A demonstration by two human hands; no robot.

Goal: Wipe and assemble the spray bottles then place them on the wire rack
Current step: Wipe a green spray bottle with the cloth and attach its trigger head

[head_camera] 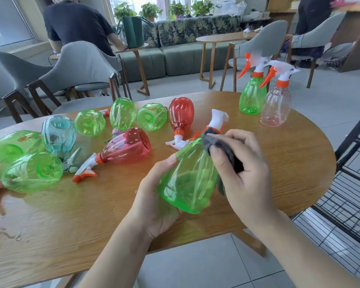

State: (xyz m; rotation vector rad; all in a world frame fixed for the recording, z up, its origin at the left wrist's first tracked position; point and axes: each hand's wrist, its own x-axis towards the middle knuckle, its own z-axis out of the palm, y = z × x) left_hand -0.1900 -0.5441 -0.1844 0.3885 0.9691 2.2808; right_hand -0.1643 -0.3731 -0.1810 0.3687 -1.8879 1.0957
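Close in, the right hand [240, 169] has its fingers [218, 155] curled around a dark grey cloth [227, 151], pressing it against the shoulder of a green spray bottle [187, 179]. The left hand [156, 202] cups that bottle from below, thumb along its side, and holds it tilted above the near edge of the worktop [81, 215], its white trigger head [217, 119] pointing away.

Just beyond lie more bottles on their sides: a red bottle [129, 146] with an orange collar, a second red one [181, 117] neck toward the camera, a pale blue bottle [58, 134], and several green bottles [32, 172] scattered to the left, some touching. Standing upright at the far right of the worktop are an assembled green bottle [252, 96] and a clear pink bottle [275, 107], side by side.

The worktop is an oval of wood with glare at the near left. A black wire rack [351, 183] stands at the right on a tiled floor. Behind are grey chairs [81, 65], a green sofa [175, 57], potted plants along the window, and a person in dark clothes [77, 23].
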